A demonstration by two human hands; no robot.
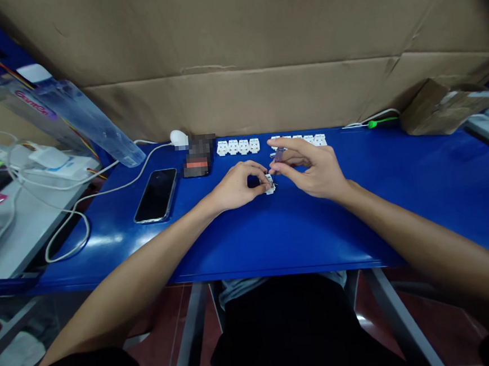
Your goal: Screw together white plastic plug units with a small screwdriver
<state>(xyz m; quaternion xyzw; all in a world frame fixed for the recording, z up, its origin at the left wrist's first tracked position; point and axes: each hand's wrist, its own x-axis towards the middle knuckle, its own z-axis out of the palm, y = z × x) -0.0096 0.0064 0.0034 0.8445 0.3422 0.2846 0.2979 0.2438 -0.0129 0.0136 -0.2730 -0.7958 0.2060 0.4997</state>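
My left hand (238,186) is shut on a small white socket module (270,184), pinching it at the fingertips. My right hand (311,169) holds a small purple-handled tool (279,155) between its thumb and fingers, with the tip close to the module. Its exact contact with the module is hidden by my fingers. Behind my hands, on the blue table (316,234), stands a row of white socket modules (238,147). A second row (300,140) is partly hidden behind my right hand.
A black smartphone (156,195) lies left of my hands, near a blurred dark object (200,155) and a white cable (101,186). Cardboard (236,31) lines the back wall. A parcel (446,108) sits at the far right, with a green-tipped tool (377,122) beside it.
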